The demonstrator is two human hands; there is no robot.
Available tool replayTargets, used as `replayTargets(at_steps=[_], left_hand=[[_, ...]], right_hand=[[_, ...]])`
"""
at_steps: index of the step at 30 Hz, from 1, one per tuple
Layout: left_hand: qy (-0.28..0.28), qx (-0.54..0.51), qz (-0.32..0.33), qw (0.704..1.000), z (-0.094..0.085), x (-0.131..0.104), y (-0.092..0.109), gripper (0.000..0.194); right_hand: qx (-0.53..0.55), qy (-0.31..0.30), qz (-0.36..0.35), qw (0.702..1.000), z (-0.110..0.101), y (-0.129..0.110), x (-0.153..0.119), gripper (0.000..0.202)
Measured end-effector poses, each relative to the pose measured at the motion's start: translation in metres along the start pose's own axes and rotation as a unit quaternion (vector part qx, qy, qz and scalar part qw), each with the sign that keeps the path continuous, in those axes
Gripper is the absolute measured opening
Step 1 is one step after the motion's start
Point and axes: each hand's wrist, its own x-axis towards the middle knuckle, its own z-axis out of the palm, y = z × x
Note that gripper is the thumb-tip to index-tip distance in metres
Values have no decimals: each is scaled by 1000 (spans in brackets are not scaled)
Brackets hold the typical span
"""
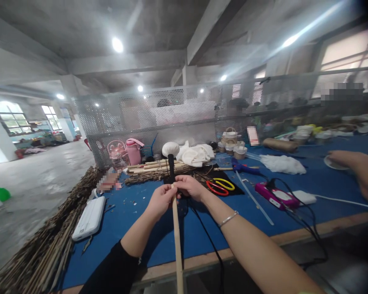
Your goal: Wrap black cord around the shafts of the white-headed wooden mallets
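Pinching top of pale stick (177,241) in closed fingers of left hand (160,201); pinching lower end of black wrap (171,167) in closed fingers of right hand (190,188), probably to steady join. Pointing white puff (170,150) away over desk (119,228), likely to avoid crushing. Near right hand: scissors (213,188).

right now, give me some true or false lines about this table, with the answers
1. The left hand and right hand are both at the wooden stick. True.
2. The scissors have two green handles. False: one is red, one yellow.
3. The bracelet is on the left wrist. False: it is on the right.
4. The white power bank lies left of the wooden stick. True.
5. The tabletop is red. False: it is blue.
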Motion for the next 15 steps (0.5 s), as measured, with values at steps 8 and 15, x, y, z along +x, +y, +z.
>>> replayTargets(at_steps=[8,15], left_hand=[[-78,-34,-14,996,-7,0,0,38],[46,107,25,993,-3,0,-2,38]], right_hand=[[13,-25,13,1000,-5,2,0,24],[-22,12,13,1000,-1,4,3,20]])
